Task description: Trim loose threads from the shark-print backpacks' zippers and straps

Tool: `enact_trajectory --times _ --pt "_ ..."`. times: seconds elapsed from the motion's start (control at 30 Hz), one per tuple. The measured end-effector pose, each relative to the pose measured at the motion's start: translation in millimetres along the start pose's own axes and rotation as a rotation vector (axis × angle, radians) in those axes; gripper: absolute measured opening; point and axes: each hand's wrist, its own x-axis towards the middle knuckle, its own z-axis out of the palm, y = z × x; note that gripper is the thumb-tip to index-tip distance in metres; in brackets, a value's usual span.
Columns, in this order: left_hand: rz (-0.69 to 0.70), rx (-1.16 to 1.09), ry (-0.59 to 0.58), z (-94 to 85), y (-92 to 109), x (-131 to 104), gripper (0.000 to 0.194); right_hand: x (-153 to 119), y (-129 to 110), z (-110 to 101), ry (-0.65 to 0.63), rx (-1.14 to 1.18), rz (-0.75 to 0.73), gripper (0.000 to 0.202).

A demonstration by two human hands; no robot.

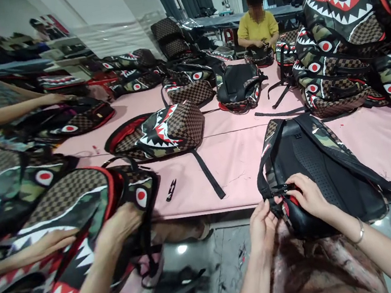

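Note:
A black backpack (307,163) lies at the table's front edge, its padded back and straps facing up. My left hand (263,225) pinches the black strap (263,175) near the bag's lower left corner. Just right of it, my right hand (306,195) is closed around small dark thread snips (281,188), whose tips point left over the strap. A bit of red shows beneath my right fingers. Another pair of black snips (171,190) lies on the pink cloth to the left.
On the pink table (235,160) a checkered shark-mouth backpack (163,132) lies left of centre. More backpacks (332,68) are piled at the right. Two hands of a co-worker (119,229) handle bags at the left. A person in yellow (257,28) sits across the table.

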Motion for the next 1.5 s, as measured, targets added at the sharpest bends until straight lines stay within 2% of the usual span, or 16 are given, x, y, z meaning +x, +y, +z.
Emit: enact_trajectory --times 0.3,0.43,0.53,0.7,0.8,1.2,1.33,1.4,1.5 --pt "-0.016 0.006 0.044 1.4 -3 1 0.013 -1 -2 12 -0.040 -0.095 -0.017 0.011" --pt "-0.032 0.003 0.042 0.3 -4 2 0.013 1 -9 15 -0.005 0.148 0.099 0.007" --pt "-0.045 -0.004 0.048 -1.4 -3 4 0.011 5 -13 9 0.038 0.305 0.145 0.009" --pt "-0.029 -0.007 0.040 -2.6 -4 3 0.014 5 -10 1 -0.102 -0.058 0.015 0.008" --pt "-0.030 -0.011 0.023 -2.8 -5 3 0.017 1 -6 3 -0.106 -0.191 -0.029 0.010" --pt "-0.031 -0.024 0.040 -0.3 -5 1 0.013 -5 -3 7 -0.079 -0.225 -0.037 0.011" --pt "-0.036 -0.033 0.042 0.4 -6 2 0.011 -3 -4 10 -0.091 -0.109 0.025 0.008" --pt "-0.049 -0.041 0.024 0.1 -6 2 0.011 -2 -6 13 -0.096 0.078 0.083 0.005" --pt "-0.062 -0.042 0.027 -0.5 -7 3 0.011 2 -10 13 -0.027 0.374 0.146 0.006"
